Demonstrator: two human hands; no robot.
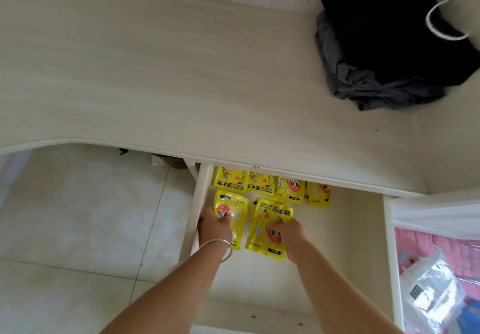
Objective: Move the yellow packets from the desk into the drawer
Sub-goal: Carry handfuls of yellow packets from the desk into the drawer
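Observation:
The white drawer (345, 230) stands pulled out under the desk (181, 87). Several yellow hand-warmer packets lie flat inside it: a back row (270, 185) partly under the desk edge, and two nearer ones. My left hand (214, 226), with a silver bangle on the wrist, rests on the near left packet (235, 206), fingers curled at its lower part. My right hand (291, 237) lies on the near right packet (267, 219), fingers bent onto it. No yellow packet shows on the desk top.
A pile of black and grey clothing (384, 43) with a white cord sits on the desk's far right. Pale floor tiles (78, 217) lie to the left. At the right is a pink surface with a clear plastic bag (433, 289).

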